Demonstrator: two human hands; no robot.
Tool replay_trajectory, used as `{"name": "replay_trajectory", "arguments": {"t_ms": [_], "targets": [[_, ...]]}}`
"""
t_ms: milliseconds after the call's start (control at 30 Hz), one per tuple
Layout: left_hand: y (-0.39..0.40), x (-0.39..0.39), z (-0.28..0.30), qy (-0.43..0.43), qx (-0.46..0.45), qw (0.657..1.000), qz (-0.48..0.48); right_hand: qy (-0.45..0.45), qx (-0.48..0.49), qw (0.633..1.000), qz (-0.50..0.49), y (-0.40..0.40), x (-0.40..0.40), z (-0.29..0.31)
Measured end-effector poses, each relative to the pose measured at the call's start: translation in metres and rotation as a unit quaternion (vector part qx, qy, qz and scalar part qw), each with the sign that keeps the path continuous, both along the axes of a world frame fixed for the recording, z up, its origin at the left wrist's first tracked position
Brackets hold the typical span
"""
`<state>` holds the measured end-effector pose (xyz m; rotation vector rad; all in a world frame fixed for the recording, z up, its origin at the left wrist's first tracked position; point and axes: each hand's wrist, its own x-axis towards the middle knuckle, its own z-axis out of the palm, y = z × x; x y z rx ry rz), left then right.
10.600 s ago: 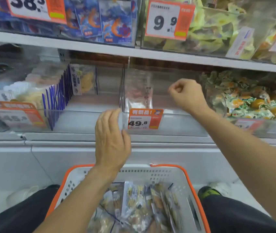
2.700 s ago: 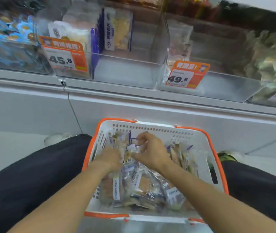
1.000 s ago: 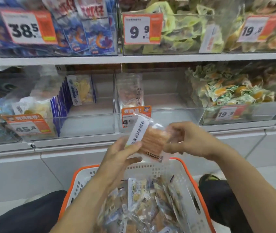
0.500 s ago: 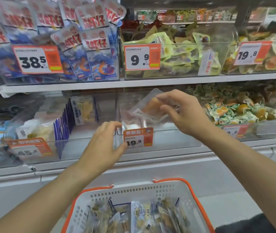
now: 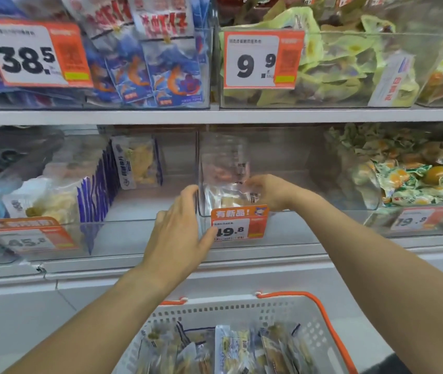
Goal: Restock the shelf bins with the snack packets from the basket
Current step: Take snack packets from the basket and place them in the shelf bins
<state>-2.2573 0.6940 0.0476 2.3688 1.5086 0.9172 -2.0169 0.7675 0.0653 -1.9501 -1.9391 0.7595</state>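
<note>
A clear snack packet [image 5: 227, 197] with pale pieces inside sits low at the front of the clear shelf bin [image 5: 296, 220] marked 49.8. My right hand [image 5: 270, 191] reaches over the bin's front wall, fingers closed on the packet's right edge. Another clear packet [image 5: 225, 163] stands upright just behind it. My left hand [image 5: 180, 230] is open, its fingers spread against the bin's front left corner and its thumb by the orange price tag [image 5: 239, 224]. Below, the white basket [image 5: 242, 311] with orange rim holds several more packets [image 5: 231, 346].
The left bin [image 5: 123, 236], tagged 45.8, holds blue-and-white packets. The right bin [image 5: 417, 184], tagged 19.8, is full of green and orange wrapped sweets. A white shelf board [image 5: 215, 116] runs close above the bins, with full bins tagged 38.5 and 9.9 on it.
My right hand has lowered the packet from the bin's top opening down to its front floor. My left hand stays at the bin's front left corner.
</note>
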Motion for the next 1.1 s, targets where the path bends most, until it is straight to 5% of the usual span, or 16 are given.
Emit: {"name": "replay_trajectory", "arguments": {"t_ms": [267, 500, 933, 1100], "targets": [[0.001, -0.003, -0.01, 0.01, 0.033, 0.999, -0.006, -0.114, -0.06, 0.99, -0.052, 0.04, -0.007, -0.024], [0.008, 0.005, -0.02, 0.001, 0.046, 0.999, 0.02, 0.015, 0.036, 0.989, -0.143, 0.043, -0.018, -0.007], [0.009, 0.005, -0.018, -0.003, 0.035, 0.999, 0.024, -0.054, 0.2, 0.973, -0.102, 0.027, -0.025, -0.009], [0.007, 0.004, -0.013, 0.012, 0.019, 0.999, 0.028, -0.029, 0.161, 0.983, -0.081, 0.02, -0.029, -0.009]]}}
